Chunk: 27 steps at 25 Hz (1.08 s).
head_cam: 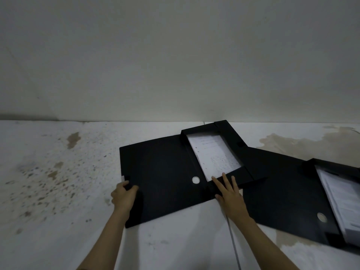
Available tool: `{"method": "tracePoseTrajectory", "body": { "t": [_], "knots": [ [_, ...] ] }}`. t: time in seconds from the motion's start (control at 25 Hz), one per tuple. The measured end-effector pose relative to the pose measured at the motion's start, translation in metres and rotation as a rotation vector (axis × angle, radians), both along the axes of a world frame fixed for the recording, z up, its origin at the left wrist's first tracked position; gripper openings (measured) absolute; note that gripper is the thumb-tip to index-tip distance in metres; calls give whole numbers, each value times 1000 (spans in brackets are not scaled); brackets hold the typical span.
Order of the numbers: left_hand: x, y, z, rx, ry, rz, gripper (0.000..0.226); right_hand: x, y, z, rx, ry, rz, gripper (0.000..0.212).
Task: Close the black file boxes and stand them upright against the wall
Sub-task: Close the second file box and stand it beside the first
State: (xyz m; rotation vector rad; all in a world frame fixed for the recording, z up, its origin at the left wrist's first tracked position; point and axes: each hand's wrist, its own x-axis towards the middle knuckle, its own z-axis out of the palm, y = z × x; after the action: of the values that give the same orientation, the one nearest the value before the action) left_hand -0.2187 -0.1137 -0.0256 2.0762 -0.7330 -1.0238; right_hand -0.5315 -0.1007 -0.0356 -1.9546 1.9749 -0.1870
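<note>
Two black file boxes lie flat and open on the floor. The nearer box (163, 172) has its wide lid spread to the left, a round finger hole (195, 180) in the spine and white papers (213, 154) in its tray. My left hand (123, 195) grips the lid's left edge. My right hand (229, 191) lies flat, fingers spread, on the tray's near wall. A second open box (288, 195) with papers (342, 201) lies to the right, partly under the first box's flap and cut off by the frame edge.
A plain pale wall (175, 55) rises behind the boxes and meets the floor just past them. The white floor (58, 172) is stained with brown specks at left and a large watermark at right. A thin seam (233, 244) runs between my arms.
</note>
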Motion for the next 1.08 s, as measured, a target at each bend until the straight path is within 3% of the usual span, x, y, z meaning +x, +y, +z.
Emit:
{"method": "tracePoseTrajectory", "body": {
  "t": [0.16,0.36,0.52,0.68,0.84,0.96,1.08],
  "knots": [
    [19,7,6,-117,213,75,43,1,1,0,-14,30,-8,60],
    [48,27,23,-242,239,-14,51,36,17,-5,-131,-73,-49,52],
    [78,32,60,-458,402,107,46,68,26,-3,-110,-126,67,48],
    [56,27,94,-650,295,-22,40,86,29,10,-8,-313,109,45],
    [-9,20,113,-792,43,-13,43,78,16,61,218,-770,13,34],
    [-55,25,121,-877,-58,-109,42,72,6,106,113,-880,39,33],
    [-84,31,117,-869,-82,-458,47,69,3,143,-12,-1007,87,39]
  ]
}}
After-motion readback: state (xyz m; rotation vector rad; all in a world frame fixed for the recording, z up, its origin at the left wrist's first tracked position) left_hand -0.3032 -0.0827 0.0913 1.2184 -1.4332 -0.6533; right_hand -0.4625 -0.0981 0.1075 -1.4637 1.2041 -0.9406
